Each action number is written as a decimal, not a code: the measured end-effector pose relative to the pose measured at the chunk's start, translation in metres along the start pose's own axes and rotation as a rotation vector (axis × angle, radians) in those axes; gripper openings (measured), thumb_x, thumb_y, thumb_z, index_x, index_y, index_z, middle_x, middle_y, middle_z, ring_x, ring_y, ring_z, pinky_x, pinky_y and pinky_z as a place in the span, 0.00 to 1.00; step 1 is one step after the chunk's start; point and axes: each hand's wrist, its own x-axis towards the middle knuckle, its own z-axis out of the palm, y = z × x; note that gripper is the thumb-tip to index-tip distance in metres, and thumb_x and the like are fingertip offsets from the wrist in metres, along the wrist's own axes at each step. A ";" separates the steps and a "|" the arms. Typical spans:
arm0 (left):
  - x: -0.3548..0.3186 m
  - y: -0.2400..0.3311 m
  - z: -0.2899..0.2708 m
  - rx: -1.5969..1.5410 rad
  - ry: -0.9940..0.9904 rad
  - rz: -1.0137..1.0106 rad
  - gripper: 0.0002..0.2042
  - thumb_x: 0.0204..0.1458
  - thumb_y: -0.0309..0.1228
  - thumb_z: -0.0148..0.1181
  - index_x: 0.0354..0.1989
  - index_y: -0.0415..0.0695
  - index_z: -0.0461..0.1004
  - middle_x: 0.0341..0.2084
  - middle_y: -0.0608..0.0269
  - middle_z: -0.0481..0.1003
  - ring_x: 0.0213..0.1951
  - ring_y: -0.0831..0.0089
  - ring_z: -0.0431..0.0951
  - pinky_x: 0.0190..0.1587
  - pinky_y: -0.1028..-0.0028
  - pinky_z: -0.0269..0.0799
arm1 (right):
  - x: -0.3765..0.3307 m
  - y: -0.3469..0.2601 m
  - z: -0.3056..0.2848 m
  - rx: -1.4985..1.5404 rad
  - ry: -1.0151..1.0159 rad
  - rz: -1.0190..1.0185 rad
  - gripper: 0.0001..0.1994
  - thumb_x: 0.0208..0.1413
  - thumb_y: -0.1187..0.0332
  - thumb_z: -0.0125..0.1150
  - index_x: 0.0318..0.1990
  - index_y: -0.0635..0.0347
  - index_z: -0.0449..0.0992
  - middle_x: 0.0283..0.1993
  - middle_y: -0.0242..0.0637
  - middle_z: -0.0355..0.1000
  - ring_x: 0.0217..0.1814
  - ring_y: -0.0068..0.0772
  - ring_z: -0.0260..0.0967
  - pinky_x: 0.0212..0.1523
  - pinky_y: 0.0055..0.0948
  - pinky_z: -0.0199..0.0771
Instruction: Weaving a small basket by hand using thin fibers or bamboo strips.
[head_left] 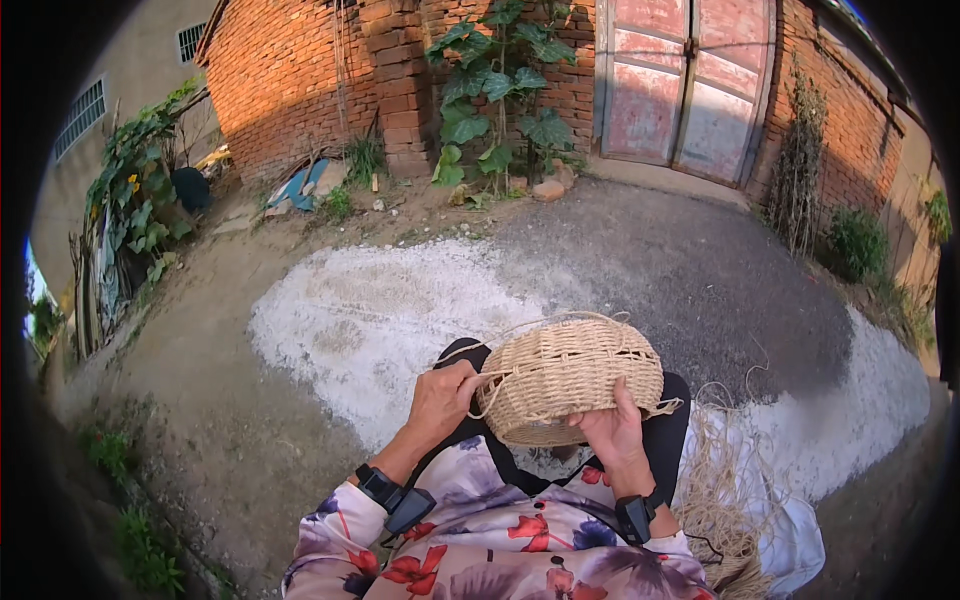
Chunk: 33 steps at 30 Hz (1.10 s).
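Note:
A round basket (570, 370) woven from pale straw-coloured cord rests tilted on its side over my knees. My right hand (612, 430) grips its near right side, thumb up against the weave and fingers tucked beneath. At the basket's left edge, my left hand (445, 397) is closed in a pinch on a strand of cord (493, 376) that runs to the weave. Another length of cord loops from there over the top of the basket. A short loose end sticks out at the basket's right edge. My left fingertips are partly hidden.
Beside my right leg, a tangled heap of cord (728, 490) lies on a white sheet (795, 540). White patches (370, 300) mark the ground ahead. Farther off stand a brick wall (290, 90), a leafy plant (497, 90) and a faded red metal door (645, 95).

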 end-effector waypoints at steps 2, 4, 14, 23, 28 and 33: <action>-0.009 -0.006 0.001 -0.079 0.009 -0.099 0.09 0.53 0.32 0.60 0.24 0.41 0.73 0.16 0.53 0.73 0.21 0.55 0.76 0.25 0.62 0.69 | 0.001 0.000 -0.006 -0.011 -0.014 0.000 0.24 0.67 0.51 0.41 0.59 0.61 0.63 0.53 0.45 0.72 0.47 0.42 0.73 0.36 0.39 0.77; -0.009 -0.006 -0.002 0.024 -0.081 -0.177 0.06 0.52 0.31 0.59 0.29 0.43 0.75 0.22 0.54 0.76 0.25 0.56 0.77 0.28 0.62 0.72 | 0.001 0.001 -0.006 -0.023 -0.033 -0.001 0.24 0.67 0.51 0.41 0.59 0.61 0.63 0.53 0.45 0.72 0.47 0.41 0.73 0.36 0.38 0.77; 0.013 0.011 0.003 0.057 -0.004 0.228 0.05 0.52 0.27 0.57 0.35 0.42 0.74 0.28 0.54 0.75 0.32 0.55 0.77 0.34 0.61 0.73 | -0.051 -0.047 0.060 -1.171 -0.095 0.278 0.14 0.59 0.59 0.57 0.36 0.64 0.77 0.24 0.34 0.75 0.26 0.21 0.73 0.24 0.22 0.70; 0.013 0.026 0.004 0.043 0.013 0.278 0.04 0.50 0.27 0.59 0.33 0.41 0.74 0.27 0.54 0.73 0.30 0.55 0.76 0.33 0.62 0.73 | 0.050 -0.079 0.041 -1.875 0.218 -0.531 0.12 0.46 0.62 0.64 0.29 0.63 0.73 0.34 0.41 0.70 0.35 0.40 0.68 0.38 0.36 0.69; 0.010 0.023 0.004 0.057 0.083 0.250 0.04 0.51 0.28 0.59 0.28 0.40 0.75 0.23 0.56 0.75 0.27 0.57 0.77 0.30 0.64 0.73 | 0.048 -0.080 0.015 -0.929 0.393 -0.528 0.13 0.53 0.61 0.61 0.26 0.61 0.70 0.32 0.37 0.70 0.31 0.33 0.67 0.39 0.35 0.72; 0.003 -0.004 0.001 0.034 0.068 -0.021 0.05 0.50 0.29 0.61 0.28 0.41 0.77 0.21 0.56 0.76 0.25 0.59 0.77 0.29 0.67 0.72 | 0.043 -0.100 -0.032 -0.036 0.563 -0.451 0.13 0.60 0.60 0.55 0.25 0.55 0.66 0.28 0.36 0.71 0.34 0.33 0.69 0.40 0.37 0.73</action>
